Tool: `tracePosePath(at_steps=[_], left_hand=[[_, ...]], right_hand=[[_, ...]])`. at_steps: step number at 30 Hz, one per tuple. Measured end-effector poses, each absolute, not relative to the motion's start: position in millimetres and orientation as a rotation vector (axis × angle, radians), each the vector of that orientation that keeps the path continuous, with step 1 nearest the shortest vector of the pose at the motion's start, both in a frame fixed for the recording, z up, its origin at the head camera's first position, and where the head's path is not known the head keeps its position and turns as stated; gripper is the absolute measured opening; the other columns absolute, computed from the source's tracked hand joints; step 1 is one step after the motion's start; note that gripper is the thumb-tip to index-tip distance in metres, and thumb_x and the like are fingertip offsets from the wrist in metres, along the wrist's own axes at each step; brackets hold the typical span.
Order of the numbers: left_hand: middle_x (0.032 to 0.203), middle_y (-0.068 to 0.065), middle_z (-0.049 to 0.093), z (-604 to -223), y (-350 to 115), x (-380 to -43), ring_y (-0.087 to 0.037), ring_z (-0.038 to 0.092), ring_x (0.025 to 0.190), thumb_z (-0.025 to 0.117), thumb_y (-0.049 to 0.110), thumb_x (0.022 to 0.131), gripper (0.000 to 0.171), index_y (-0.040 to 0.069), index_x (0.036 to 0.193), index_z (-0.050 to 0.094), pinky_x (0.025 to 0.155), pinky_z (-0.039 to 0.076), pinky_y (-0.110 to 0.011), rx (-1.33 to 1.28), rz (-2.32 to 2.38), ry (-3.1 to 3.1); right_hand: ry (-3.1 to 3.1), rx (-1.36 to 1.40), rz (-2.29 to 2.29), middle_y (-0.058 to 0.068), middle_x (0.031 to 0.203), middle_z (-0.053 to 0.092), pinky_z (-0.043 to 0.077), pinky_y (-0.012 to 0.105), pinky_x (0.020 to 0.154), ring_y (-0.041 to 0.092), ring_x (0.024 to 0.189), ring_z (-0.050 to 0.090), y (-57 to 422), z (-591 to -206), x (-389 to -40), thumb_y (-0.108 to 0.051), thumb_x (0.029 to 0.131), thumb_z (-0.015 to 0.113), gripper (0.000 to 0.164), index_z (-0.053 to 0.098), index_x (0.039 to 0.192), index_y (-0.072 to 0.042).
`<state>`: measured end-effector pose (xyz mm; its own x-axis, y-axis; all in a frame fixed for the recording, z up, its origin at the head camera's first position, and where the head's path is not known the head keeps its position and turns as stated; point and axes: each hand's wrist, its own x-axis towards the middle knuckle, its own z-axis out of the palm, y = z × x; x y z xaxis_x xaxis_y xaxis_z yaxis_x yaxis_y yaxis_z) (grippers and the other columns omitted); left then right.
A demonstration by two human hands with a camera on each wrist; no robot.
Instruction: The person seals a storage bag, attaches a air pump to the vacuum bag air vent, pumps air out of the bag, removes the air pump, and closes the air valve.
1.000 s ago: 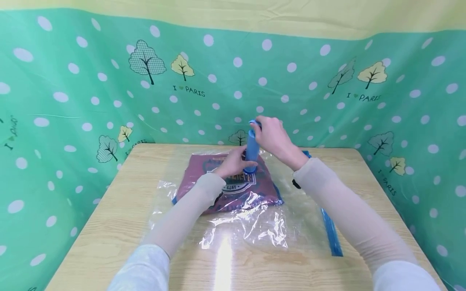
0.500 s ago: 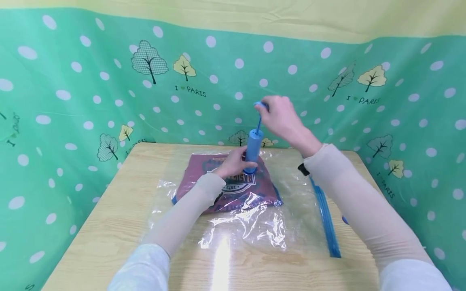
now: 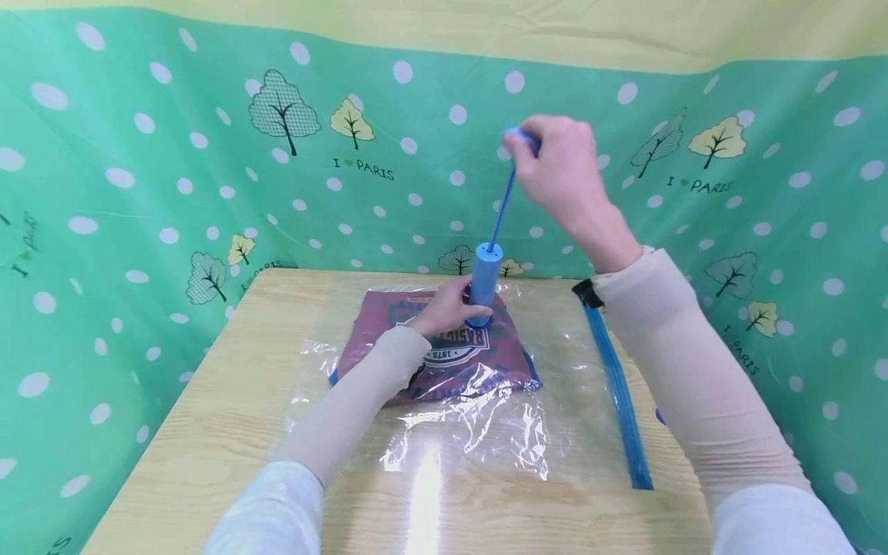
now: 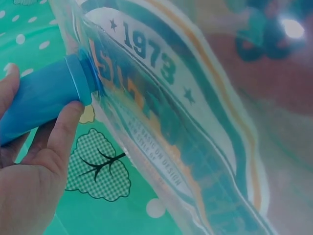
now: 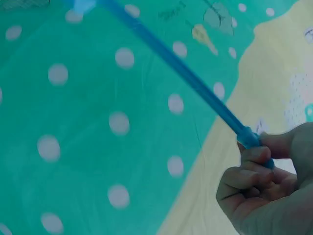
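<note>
A blue hand pump (image 3: 485, 279) stands nearly upright on a clear plastic storage bag (image 3: 562, 401). Inside the bag lies a folded maroon garment (image 3: 451, 378) with a printed "1973" badge. My left hand (image 3: 447, 308) grips the pump's barrel near its base; in the left wrist view the barrel's collar (image 4: 78, 78) meets the plastic over the print. High above, my right hand (image 3: 562, 166) grips the pump's handle (image 3: 522, 139), with the long thin rod (image 3: 502, 204) drawn far out of the barrel. The right wrist view shows fingers curled round the handle end.
A blue zip strip (image 3: 620, 401) runs along the bag's right side. Beyond it, a small blue object (image 3: 660, 416) sits partly behind the right forearm. The wooden table (image 3: 208, 401) backs onto a green dotted curtain (image 3: 430, 92).
My right hand has risen and drifted right with the handle, pulling the rod from almost fully in to far out. My left hand keeps its grip on the barrel.
</note>
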<state>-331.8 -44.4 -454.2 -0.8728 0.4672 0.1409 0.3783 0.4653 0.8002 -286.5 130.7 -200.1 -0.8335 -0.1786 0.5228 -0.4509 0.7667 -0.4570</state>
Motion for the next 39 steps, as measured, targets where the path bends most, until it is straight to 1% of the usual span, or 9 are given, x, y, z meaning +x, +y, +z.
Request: tracePosePath(at_steps=[3,9,15,18,21,28,30,34,39], left_hand=[[0.125,-0.015,0.069,-452.1,-45.3,-332.7,-0.029,0.068,0.111,0.079,0.015,0.097,0.051,0.001,0.14,0.057,0.098,0.056,-0.041,0.781,1.379,2.613],[0.129,-0.015,0.068,-452.3,-46.5,-334.6,-0.03,0.067,0.115,0.078,0.015,0.098,0.054,0.005,0.146,0.055,0.099,0.055,-0.041,0.737,1.38,2.618],[0.133,-0.012,0.067,-455.4,-48.2,-335.0,-0.027,0.067,0.117,0.078,0.02,0.098,0.06,0.009,0.151,0.052,0.099,0.055,-0.04,0.695,1.334,2.62],[0.13,-0.012,0.067,-456.7,-48.6,-336.2,-0.027,0.068,0.115,0.079,0.022,0.098,0.058,0.008,0.148,0.053,0.098,0.056,-0.039,0.697,1.333,2.621],[0.127,-0.012,0.068,-457.7,-49.2,-336.8,-0.026,0.068,0.113,0.079,0.022,0.097,0.055,0.007,0.145,0.055,0.097,0.056,-0.04,0.702,1.333,2.628],[0.128,-0.014,0.068,-456.8,-48.7,-334.2,-0.028,0.067,0.113,0.079,0.022,0.097,0.058,0.004,0.146,0.054,0.099,0.055,-0.041,0.697,1.341,2.631],[0.128,-0.015,0.068,-455.4,-47.5,-333.1,-0.029,0.067,0.113,0.079,0.022,0.097,0.059,0.003,0.146,0.054,0.099,0.055,-0.042,0.69,1.351,2.622],[0.126,-0.015,0.068,-453.7,-45.2,-332.1,-0.028,0.068,0.112,0.079,0.022,0.097,0.058,0.002,0.146,0.053,0.1,0.055,-0.042,0.674,1.351,2.622],[0.124,-0.015,0.069,-454.7,-43.8,-330.5,-0.027,0.068,0.11,0.08,0.02,0.097,0.055,0.002,0.143,0.056,0.098,0.055,-0.042,0.664,1.348,2.635]], right_hand=[[-2.594,0.529,0.82,0.01,0.084,0.067,0.046,0.029,0.053,0.022,0.061,0.055,122.1,-227.2,-291.1,-0.022,0.11,0.057,0.03,0.073,0.124,0.0],[-2.719,0.596,0.713,0.011,0.081,0.064,0.046,0.034,0.054,0.023,0.06,0.056,111.4,-288.7,-301.4,-0.021,0.111,0.056,0.028,0.071,0.112,0.003],[-2.748,0.61,0.683,0.01,0.074,0.06,0.045,0.035,0.053,0.023,0.057,0.055,112.6,-309.0,-304.8,-0.021,0.111,0.056,0.026,0.069,0.098,-0.002],[-2.758,0.615,0.71,0.009,0.07,0.055,0.042,0.034,0.053,0.022,0.056,0.05,115.4,-300.5,-304.6,-0.022,0.11,0.059,0.027,0.065,0.091,-0.003],[-2.745,0.622,0.744,0.009,0.069,0.052,0.039,0.032,0.052,0.02,0.054,0.045,116.8,-281.9,-303.7,-0.022,0.11,0.059,0.027,0.066,0.091,-0.004],[-2.693,0.558,0.748,0.01,0.079,0.06,0.043,0.03,0.055,0.021,0.061,0.051,117.4,-205.8,-291.4,-0.027,0.113,0.051,0.034,0.073,0.119,-0.002],[-2.668,0.534,0.708,0.01,0.08,0.059,0.042,0.031,0.057,0.023,0.062,0.05,118.7,-187.1,-287.4,-0.03,0.113,0.049,0.038,0.072,0.12,-0.002],[-2.608,0.529,0.629,0.012,0.076,0.053,0.038,0.033,0.059,0.026,0.061,0.047,121.7,-171.2,-282.4,-0.034,0.114,0.045,0.041,0.07,0.106,-0.002],[-2.62,0.571,0.657,0.013,0.074,0.054,0.04,0.033,0.059,0.026,0.061,0.048,121.3,-189.7,-285.4,-0.03,0.113,0.048,0.038,0.069,0.1,-0.001]])
